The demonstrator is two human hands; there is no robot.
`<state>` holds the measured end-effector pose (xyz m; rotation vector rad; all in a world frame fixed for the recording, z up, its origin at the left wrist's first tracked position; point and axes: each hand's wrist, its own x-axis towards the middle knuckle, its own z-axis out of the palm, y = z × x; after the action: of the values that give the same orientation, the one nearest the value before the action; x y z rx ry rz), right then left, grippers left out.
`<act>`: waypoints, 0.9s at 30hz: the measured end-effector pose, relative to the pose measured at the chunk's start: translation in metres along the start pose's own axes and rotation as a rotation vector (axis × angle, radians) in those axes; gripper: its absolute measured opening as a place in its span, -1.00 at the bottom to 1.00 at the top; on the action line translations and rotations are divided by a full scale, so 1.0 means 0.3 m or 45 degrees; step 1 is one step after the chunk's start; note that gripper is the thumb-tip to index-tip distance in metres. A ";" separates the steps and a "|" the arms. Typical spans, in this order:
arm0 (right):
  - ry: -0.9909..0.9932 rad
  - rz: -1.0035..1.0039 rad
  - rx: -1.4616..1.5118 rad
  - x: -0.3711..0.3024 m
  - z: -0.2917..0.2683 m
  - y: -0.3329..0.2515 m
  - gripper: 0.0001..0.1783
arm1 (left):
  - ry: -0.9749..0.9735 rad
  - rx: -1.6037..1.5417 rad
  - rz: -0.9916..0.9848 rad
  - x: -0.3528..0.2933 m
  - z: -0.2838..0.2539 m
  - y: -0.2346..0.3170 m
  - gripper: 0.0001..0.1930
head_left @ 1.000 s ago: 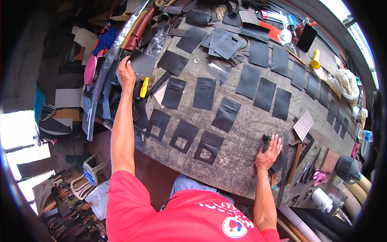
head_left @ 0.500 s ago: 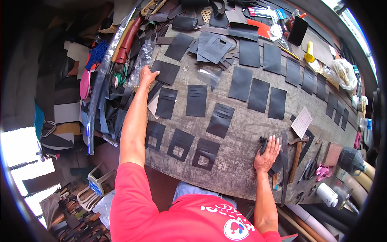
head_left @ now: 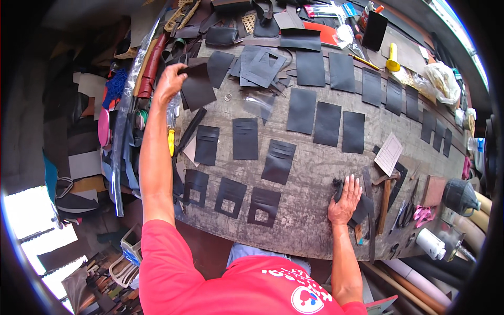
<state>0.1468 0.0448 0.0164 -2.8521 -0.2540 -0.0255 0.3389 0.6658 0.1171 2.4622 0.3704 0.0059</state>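
At the table's far left, my left hand pinches the corner of a dark leather piece, which looks raised along that side. My right hand rests palm down with fingers stretched out at the right front of the table. Under and beside it lie a black leather scrap and a dark frayed bit. Black panels with slits, such as one slit panel, lie between my hands. Nearer me are panels with a square window, among them one window panel.
More plain black panels run in rows toward the right. A hammer, pink-handled scissors and a white spool are at the right. A yellow-handled tool lies by the left edge. Bags and scraps crowd the far side.
My left hand has moved farther away with the leather piece, lifting and turning it. A dark strip and the yellow handle now show near it. My right hand stays in place.
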 end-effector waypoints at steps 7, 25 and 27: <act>-0.012 0.020 0.011 -0.006 -0.004 0.011 0.07 | -0.282 -0.447 0.050 0.053 -0.116 0.280 -0.73; -0.036 0.019 0.027 0.002 -0.007 0.004 0.10 | -0.266 -1.005 0.026 0.094 -0.126 0.009 -0.68; -0.026 0.019 -0.003 -0.007 0.000 0.017 0.10 | -0.066 -0.384 0.116 0.152 -0.049 0.127 -0.47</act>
<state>0.1455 0.0398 0.0150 -2.8574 -0.2374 0.0059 0.3914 0.6580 0.1477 2.1738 0.2169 0.0338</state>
